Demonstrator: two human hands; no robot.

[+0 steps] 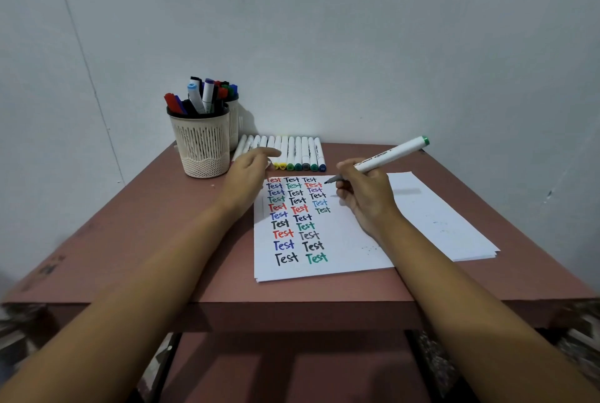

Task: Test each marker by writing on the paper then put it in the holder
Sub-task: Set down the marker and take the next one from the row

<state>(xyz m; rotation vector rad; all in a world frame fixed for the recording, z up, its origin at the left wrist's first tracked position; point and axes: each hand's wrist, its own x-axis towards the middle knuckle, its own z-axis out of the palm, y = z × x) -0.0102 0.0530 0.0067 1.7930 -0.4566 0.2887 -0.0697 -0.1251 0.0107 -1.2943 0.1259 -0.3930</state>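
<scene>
Marker in use: white-barrelled marker with a green end, clamped between the thumb and fingers of the right hand; its dark tip hangs just over the white paper sheet, right of the third column, poised to write.
Left hand: rests on the paper's far-left corner with the index finger straight, probably steadying the sheet.
Counts: two cream mesh holders at far left; about twelve white markers in a far row; roughly twenty-six "Test" words.

The table is dusty reddish brown, the wall pale grey. The white paper carries rows of "Test" in red, black, green, dark blue, purple and light blue. The cream holder at far left has a black rim, vertical slats and a mesh-patterned base. The row of markers is white with yellow, green, grey and blue ends. The marker at right is white, green-capped and dark-tipped.
</scene>
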